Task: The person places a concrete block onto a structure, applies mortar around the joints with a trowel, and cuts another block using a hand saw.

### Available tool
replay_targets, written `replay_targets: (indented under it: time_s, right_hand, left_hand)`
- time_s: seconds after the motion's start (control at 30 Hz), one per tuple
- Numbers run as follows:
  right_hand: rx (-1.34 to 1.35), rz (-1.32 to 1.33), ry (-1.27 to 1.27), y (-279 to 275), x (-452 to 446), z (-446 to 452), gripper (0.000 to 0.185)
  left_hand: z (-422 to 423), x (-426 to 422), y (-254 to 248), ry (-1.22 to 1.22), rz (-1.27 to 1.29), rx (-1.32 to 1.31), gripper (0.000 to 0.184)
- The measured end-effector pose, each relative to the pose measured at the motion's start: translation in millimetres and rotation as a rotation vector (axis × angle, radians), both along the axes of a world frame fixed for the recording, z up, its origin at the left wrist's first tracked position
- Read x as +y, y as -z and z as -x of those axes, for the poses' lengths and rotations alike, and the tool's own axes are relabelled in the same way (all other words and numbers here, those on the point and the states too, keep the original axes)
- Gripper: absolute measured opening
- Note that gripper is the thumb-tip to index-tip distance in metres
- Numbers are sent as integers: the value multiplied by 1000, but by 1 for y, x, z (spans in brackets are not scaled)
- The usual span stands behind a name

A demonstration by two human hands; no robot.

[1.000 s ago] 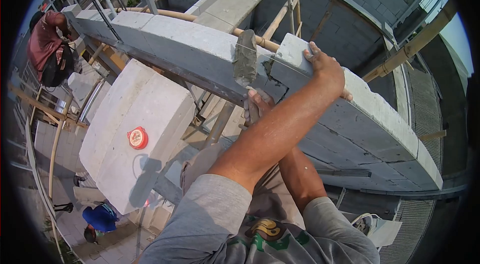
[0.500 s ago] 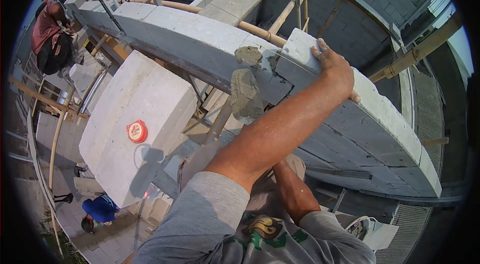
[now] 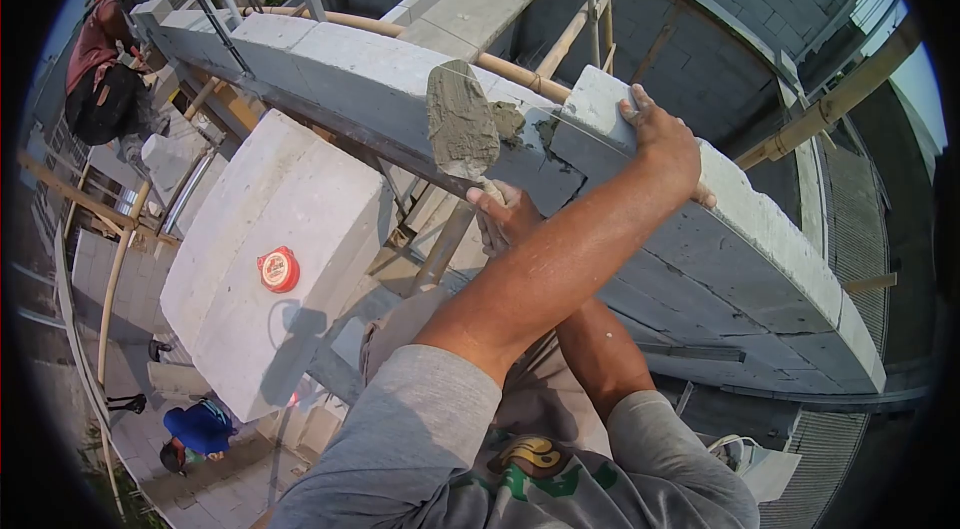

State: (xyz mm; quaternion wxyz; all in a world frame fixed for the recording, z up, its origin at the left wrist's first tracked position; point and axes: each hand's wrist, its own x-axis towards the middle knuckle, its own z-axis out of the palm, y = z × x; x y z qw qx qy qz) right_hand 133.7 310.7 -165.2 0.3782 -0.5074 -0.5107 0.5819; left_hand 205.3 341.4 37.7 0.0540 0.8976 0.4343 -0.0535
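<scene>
My left arm crosses over my right one. My left hand [image 3: 665, 134] grips the top of a light grey concrete block [image 3: 598, 101] on the curved wall, with fingers spread along its upper face and a digit down the near side. In my right hand [image 3: 508, 214] is a trowel [image 3: 462, 119], its blade coated with wet grey mortar and raised against the wall's near face. A mortar patch [image 3: 508, 123] clings to the wall beside the blade, left of a gap at the block's end. A thin string runs along the wall's top edge.
A red tape measure [image 3: 278, 270] lies on a large pale block stack [image 3: 235, 329] to my left. Bamboo poles [image 3: 570, 34] stand behind the wall. A person in a red shirt [image 3: 95, 49] sits far left; another in blue [image 3: 200, 426] is below.
The trowel has moved up and slightly left, now overlapping the wall's upper edge, and my right hand has come into view. My left hand stays on the block.
</scene>
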Motion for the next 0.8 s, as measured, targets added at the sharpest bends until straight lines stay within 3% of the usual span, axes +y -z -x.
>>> replay_targets:
  time_s: [0.1,0.2,0.53,0.67,0.8]
  right_hand:
    - [184,101,-32,-23,21,16,38]
    - [281,177,65,-4,38,31,41]
    - [9,42,-14,74,-33,9,44]
    - [27,-79,141,68,-90,8,41]
    - [22,-148,205,38,-91,8,39]
  left_hand:
    - [2,0,1,15,-2,-14,114]
    - [2,-2,-1,-17,8,-15,116]
    - [-5,9,8,10,-15,-67,100]
    - [-4,8,9,16,-16,-74,97]
    - [-2,3,4,-7,19,-47,114]
